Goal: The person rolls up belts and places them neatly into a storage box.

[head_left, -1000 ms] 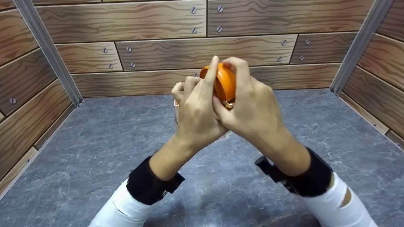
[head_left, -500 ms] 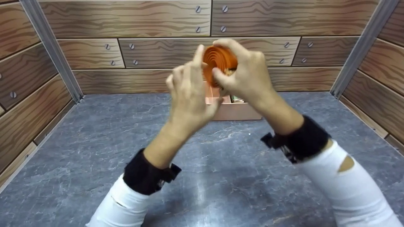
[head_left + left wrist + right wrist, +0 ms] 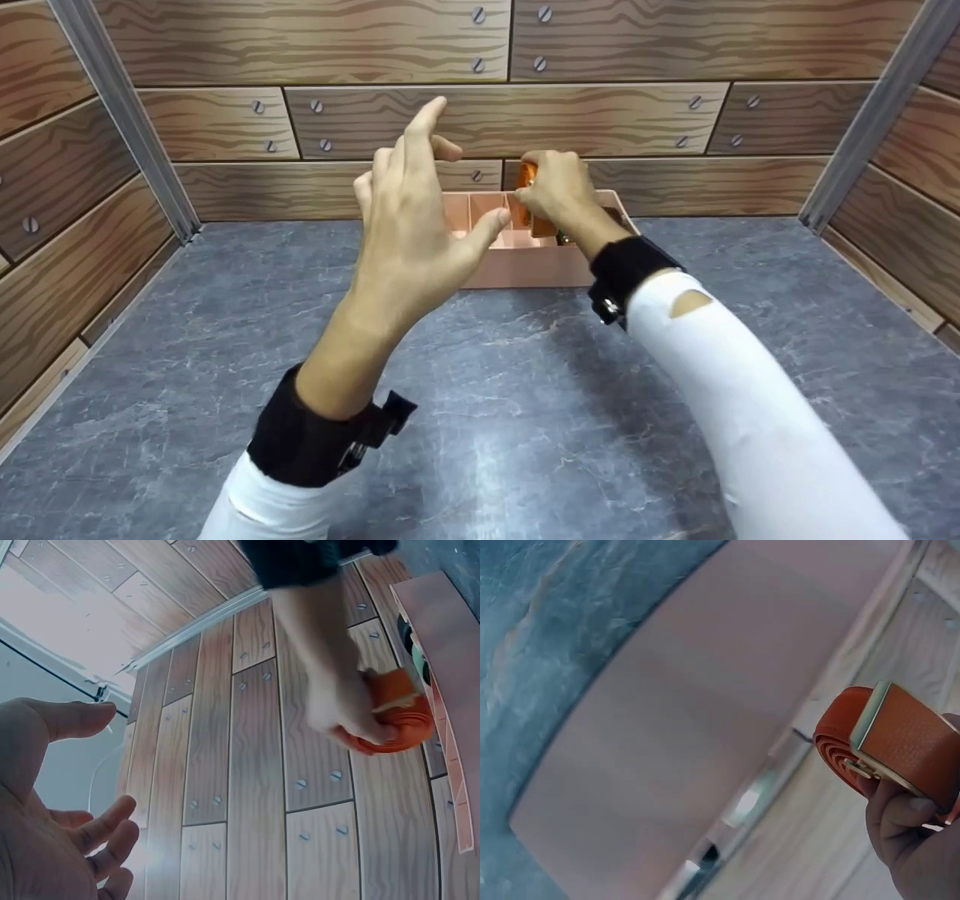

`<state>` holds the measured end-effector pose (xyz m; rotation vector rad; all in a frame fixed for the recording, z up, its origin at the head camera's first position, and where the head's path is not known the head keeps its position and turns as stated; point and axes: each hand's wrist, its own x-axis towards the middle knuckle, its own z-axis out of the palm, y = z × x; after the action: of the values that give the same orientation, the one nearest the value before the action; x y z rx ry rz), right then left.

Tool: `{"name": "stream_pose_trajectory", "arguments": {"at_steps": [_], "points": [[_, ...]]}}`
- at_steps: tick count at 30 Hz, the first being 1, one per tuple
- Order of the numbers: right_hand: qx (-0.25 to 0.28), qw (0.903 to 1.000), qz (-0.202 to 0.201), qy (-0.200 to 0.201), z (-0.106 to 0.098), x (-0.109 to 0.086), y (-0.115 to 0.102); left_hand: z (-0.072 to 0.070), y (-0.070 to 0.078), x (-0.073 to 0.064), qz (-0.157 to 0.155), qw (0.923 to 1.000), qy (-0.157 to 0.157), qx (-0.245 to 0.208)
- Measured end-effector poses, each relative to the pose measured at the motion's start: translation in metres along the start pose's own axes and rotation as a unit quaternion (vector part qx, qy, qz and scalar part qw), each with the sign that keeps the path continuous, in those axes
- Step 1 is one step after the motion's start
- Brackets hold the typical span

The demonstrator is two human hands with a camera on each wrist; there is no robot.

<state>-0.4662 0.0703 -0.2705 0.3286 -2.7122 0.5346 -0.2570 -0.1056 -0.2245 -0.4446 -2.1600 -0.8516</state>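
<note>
An orange belt (image 3: 527,174), rolled into a coil with a gold-edged buckle, is held in my right hand (image 3: 562,186). In the right wrist view the coiled layers of the belt (image 3: 840,735) show, with fingers (image 3: 900,817) gripping it from below. The hand is over a pink divided box (image 3: 525,268) at the back of the table; the left wrist view has the belt (image 3: 405,727) just outside the box's rim. My left hand (image 3: 409,214) is raised in front of the box's left part, fingers apart and holding nothing.
Dark and green items (image 3: 420,660) sit in the box's right side, partly hidden by the right arm. Several dividers split the box. Wood-patterned walls (image 3: 390,124) enclose the grey marbled table (image 3: 480,390) at the back and sides.
Both hands were together on the coiled belt. The left hand has let go and moved left; the right hand has carried the belt forward and down to the pink box.
</note>
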Motion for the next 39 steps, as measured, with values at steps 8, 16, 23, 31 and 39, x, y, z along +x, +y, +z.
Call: {"name": "stream_pose_trajectory", "arguments": {"at_steps": [8, 16, 23, 31, 39], "points": [[-0.023, 0.9996, 0.0, -0.016, 0.034, 0.002, 0.014, 0.002, 0.002, -0.001, 0.007, 0.9995, 0.008, -0.029], [-0.026, 0.9992, -0.016, -0.027, 0.057, -0.002, 0.025, 0.004, 0.006, -0.002, 0.014, 0.9988, 0.028, -0.038], [-0.072, 0.9842, -0.01, -0.162, 0.038, -0.002, 0.029, 0.011, 0.014, 0.003, 0.025, 0.9981, 0.024, -0.051], [-0.031, 0.9773, -0.019, -0.209, 0.007, -0.03, 0.024, 0.008, 0.017, -0.008, 0.056, 0.996, 0.032, -0.061], [0.017, 0.9913, -0.09, -0.094, -0.028, -0.076, 0.021, 0.01, 0.022, -0.007, 0.067, 0.9977, -0.004, 0.007]]}}
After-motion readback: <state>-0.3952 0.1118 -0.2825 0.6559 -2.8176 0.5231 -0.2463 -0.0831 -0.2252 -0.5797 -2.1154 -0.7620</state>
